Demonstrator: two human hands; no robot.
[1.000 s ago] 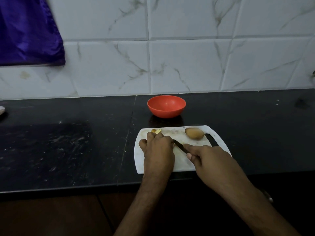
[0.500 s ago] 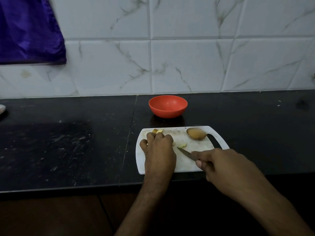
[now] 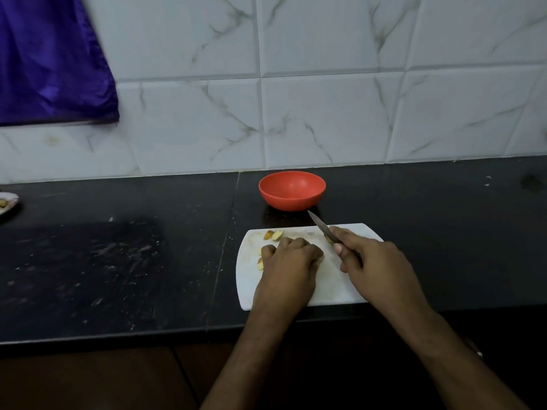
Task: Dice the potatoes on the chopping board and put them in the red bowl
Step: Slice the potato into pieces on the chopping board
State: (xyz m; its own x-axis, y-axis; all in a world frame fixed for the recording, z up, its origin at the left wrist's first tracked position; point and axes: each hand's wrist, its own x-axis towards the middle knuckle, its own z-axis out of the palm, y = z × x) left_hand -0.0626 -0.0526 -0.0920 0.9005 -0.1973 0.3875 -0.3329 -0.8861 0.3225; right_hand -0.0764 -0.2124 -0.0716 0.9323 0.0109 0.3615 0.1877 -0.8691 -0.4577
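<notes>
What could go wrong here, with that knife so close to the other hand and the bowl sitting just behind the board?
1. The right hand holds the knife near the curled left hand; a slip could probably nick a knuckle.
2. The knife tip points at the red bowl, close behind the chopping board; a forward push might knock it.
3. Potato pieces lie near the board's far-left edge and could roll onto the counter.

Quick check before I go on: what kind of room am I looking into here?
Most likely a home kitchen. A dark stone counter runs under a wall of white marbled tiles, and on it lie a white chopping board with cut potato pieces and a red bowl.
</notes>
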